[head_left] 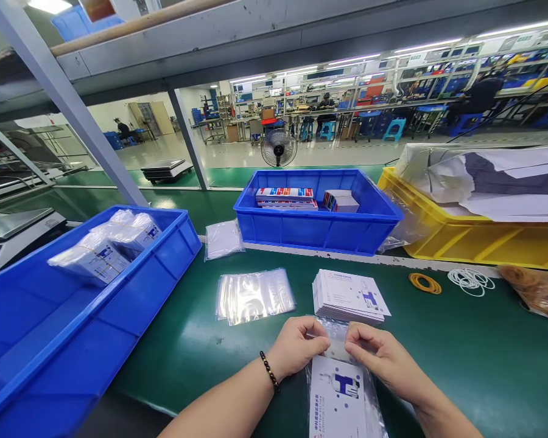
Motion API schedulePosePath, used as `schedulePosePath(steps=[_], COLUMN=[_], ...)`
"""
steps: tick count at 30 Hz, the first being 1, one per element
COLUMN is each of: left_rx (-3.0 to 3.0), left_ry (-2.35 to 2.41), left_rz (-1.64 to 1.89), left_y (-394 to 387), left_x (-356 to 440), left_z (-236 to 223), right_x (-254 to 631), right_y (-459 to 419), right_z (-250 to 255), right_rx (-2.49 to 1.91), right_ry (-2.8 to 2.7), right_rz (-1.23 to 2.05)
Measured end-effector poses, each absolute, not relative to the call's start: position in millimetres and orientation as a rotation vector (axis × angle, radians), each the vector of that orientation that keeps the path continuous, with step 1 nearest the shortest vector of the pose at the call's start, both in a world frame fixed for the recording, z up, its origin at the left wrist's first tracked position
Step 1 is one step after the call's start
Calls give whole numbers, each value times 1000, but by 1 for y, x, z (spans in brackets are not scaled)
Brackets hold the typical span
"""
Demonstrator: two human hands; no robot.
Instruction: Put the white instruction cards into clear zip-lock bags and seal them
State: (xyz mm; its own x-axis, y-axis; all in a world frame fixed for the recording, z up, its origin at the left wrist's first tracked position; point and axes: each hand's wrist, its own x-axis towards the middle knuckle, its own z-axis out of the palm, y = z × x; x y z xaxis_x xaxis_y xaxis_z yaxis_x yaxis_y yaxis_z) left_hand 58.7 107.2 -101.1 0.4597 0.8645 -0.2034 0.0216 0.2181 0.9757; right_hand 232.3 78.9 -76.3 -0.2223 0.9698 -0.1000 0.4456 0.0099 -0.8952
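My left hand (296,348) and my right hand (380,356) both pinch the top edge of a clear plastic bag (342,389) that lies on the green table. Inside the bag sits a white printed booklet (335,398) with a blue logo. Just beyond my hands rests a stack of the same white booklets (349,296). To its left lies a pile of empty clear bags (253,295). A beaded bracelet circles my left wrist.
A blue bin (73,316) at the left holds bagged booklets. Another blue bin (317,228) behind holds small boxes. A yellow bin (466,240) at the right holds paper. Rubber bands (424,283) and white rings (470,281) lie on the table. A scale (9,234) stands far left.
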Motion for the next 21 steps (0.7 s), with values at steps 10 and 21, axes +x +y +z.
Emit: schedulePosePath(steps=[10,21], left_rx=[1346,2143], left_ry=[887,1417], left_rz=[696,870], left_y=[104,122], left_x=[59,40], left_z=[-107,-106], right_x=[221,237], right_y=[74,81], right_z=[-86,-95], right_rx=[-1327,-1154], right_ry=[-1948,-1890], right_rz=[869,62])
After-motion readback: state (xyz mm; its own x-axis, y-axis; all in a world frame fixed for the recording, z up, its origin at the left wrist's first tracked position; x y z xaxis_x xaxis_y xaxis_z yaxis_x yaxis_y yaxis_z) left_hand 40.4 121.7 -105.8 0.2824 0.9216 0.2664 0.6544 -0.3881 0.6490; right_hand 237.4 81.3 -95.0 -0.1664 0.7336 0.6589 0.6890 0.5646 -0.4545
